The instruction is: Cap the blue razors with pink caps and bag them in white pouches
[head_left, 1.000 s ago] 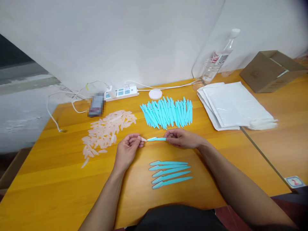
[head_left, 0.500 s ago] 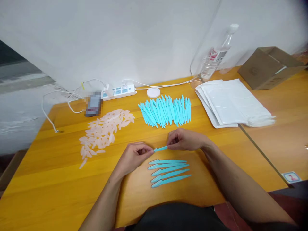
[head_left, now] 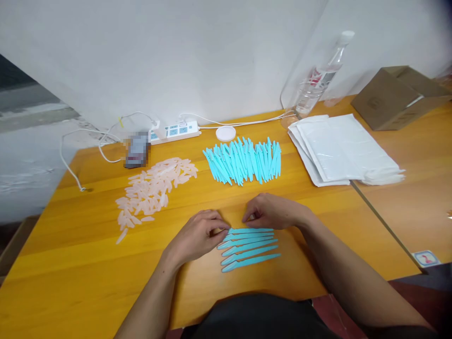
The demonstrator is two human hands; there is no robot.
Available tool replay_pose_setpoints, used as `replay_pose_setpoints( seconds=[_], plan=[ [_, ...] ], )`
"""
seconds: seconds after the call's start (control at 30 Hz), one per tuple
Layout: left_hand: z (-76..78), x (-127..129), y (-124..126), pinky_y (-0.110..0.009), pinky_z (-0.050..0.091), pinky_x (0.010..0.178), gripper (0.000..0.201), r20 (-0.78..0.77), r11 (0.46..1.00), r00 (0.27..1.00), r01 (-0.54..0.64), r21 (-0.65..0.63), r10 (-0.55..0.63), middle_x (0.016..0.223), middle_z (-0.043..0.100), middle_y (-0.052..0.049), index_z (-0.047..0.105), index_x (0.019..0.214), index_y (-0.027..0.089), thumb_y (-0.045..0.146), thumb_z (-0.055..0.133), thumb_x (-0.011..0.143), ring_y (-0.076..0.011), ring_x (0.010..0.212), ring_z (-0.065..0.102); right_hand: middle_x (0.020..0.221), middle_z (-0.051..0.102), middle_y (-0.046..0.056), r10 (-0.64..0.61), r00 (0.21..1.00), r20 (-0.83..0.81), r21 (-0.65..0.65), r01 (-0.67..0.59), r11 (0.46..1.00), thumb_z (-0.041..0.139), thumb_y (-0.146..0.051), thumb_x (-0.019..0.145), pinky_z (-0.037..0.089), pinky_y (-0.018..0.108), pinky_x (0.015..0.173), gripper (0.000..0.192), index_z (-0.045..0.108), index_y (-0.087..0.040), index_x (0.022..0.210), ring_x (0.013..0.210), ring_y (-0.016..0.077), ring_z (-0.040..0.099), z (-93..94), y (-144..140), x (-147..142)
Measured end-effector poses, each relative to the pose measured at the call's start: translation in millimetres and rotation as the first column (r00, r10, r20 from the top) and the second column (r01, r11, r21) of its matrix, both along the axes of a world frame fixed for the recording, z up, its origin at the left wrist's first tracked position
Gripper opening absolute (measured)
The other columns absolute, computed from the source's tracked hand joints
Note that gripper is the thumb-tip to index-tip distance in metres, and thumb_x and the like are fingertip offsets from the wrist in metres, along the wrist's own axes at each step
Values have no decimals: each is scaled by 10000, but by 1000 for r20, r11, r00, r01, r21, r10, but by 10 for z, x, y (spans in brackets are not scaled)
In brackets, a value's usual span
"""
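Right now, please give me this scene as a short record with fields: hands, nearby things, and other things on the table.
left hand: left hand low on the table, fingertips at the near row of blue tools
right hand: right hand at the row's far edge
grip: cannot tell whether either hand holds a tool
behind: pile of blue tools; pile of clear caps
right side: stack of white bags, cardboard box, water bottle
back edge: power strip

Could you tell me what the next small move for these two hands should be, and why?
Probably let go and lift the left hand and right hand away: the capped razor already lies flat at the top of the finished row, fingertips at its ends.
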State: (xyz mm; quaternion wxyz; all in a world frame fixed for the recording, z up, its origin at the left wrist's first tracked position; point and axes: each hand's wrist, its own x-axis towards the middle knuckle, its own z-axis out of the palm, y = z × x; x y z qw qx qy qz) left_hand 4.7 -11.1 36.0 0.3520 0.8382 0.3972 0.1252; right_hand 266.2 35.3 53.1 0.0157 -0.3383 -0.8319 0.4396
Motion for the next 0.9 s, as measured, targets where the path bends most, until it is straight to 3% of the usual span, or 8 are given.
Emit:
replay_pose_setpoints(
  seconds=[0.1, 0.17, 0.23, 0.3, 0.37, 0.47, 0.53, 0.9],
  plan=[
    [-1, -63, 37, -258, 479, 752, 214, 80, 997, 994, -78, -7, 78, 965, 716, -38, 766, 1077, 245, 276, 580, 976, -149, 859, 647, 617, 628, -19, -44, 999, 9, -24, 44, 999, 588, -259, 869, 301, 244, 553, 221, 759, -174, 758, 549, 92, 451, 6, 38, 38],
    [-28, -153, 98, -251, 483, 732, 227, 141, 982, 972, -190, 16, 186, 983, 724, -45, 756, 1107, 230, 296, 579, 980, -143, 841, 653, 673, 676, -2, -247, 969, 25, 71, 244, 967, 585, -321, 892, 339, 250, 580, 246, 763, -180, 798, 587, 114, 517, -15, 128, 45],
    [-74, -276, 175, -251, 489, 726, 226, 181, 943, 934, -325, 72, 308, 954, 728, -48, 761, 1068, 206, 316, 588, 974, -146, 823, 655, 761, 724, 35, -526, 850, 16, 258, 505, 824, 587, -392, 907, 391, 272, 645, 285, 759, -179, 830, 676, 157, 599, -53, 274, 16],
    [-128, -417, 249, -259, 492, 721, 237, 186, 869, 881, -465, 170, 435, 919, 726, -52, 766, 1027, 183, 336, 595, 964, -154, 798, 649, 845, 749, 75, -705, 709, -13, 417, 645, 641, 594, -450, 908, 432, 305, 727, 318, 751, -174, 883, 790, 212, 653, -100, 453, -50],
    [-181, -562, 306, -276, 493, 725, 261, 146, 763, 817, -573, 299, 557, 897, 715, -55, 769, 1018, 171, 353, 592, 956, -166, 775, 640, 882, 757, 110, -759, 651, 18, 487, 657, 576, 600, -483, 901, 458, 340, 781, 351, 745, -166, 942, 871, 263, 676, -145, 629, -135],
    [-248, -759, 349, -319, 498, 795, 294, 21, 606, 698, -636, 479, 716, 912, 699, -64, 776, 1055, 178, 367, 583, 939, -207, 831, 646, 926, 761, 158, -753, 646, 121, 503, 614, 608, 624, -456, 880, 482, 373, 814, 329, 746, -153, 918, 929, 310, 686, -200, 822, -241],
    [-280, -858, 354, -351, 495, 850, 315, -64, 556, 629, -629, 543, 775, 947, 698, -76, 775, 1097, 190, 370, 583, 924, -243, 904, 649, 920, 764, 161, -739, 654, 163, 483, 600, 638, 623, -380, 871, 491, 368, 813, 254, 744, -157, 852, 927, 309, 692, -226, 890, -277],
    [-274, -935, 344, -353, 490, 870, 341, -182, 553, 556, -625, 551, 811, 1021, 725, -76, 762, 1132, 212, 383, 555, 922, -265, 977, 665, 764, 744, 123, -778, 622, 88, 400, 693, 599, 635, -312, 815, 503, 349, 783, 182, 729, -166, 760, 811, 263, 695, -298, 963, -333]
  ],
)
